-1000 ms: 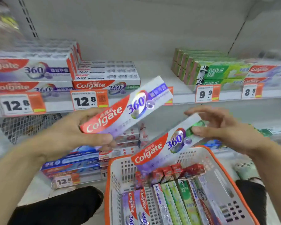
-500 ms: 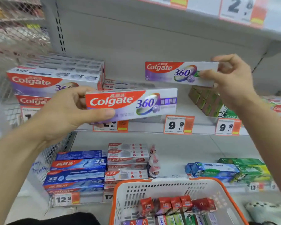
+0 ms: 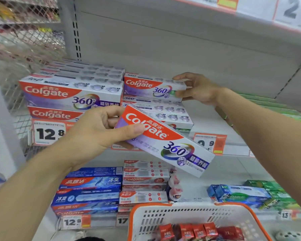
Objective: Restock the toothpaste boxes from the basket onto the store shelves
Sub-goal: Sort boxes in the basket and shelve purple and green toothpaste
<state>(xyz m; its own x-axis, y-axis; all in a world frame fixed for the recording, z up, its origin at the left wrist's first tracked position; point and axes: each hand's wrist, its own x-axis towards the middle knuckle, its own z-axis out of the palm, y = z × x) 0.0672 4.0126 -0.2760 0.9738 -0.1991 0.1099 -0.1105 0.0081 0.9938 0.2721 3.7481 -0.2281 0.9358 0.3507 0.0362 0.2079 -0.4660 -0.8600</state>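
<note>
White box [image 3: 153, 87] in right grip [image 3: 196, 88]

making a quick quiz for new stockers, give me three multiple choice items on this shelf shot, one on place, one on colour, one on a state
1. Where is the Colgate 360 box in the right hand?
A. on top of the shorter Colgate stack
B. inside the basket
C. on the lower shelf

2. What colour is the rim of the basket?
A. blue
B. orange
C. green

3. How does the Colgate 360 box in the left hand sit?
A. lying flat on the shelf
B. standing upright in the basket
C. held in the air, tilted down to the right

Answers: 1 A, it rests on that stack with the fingers at its end. 2 B, the white basket has an orange edge. 3 C, thumb and fingers pinch its left end off the shelf.
</note>
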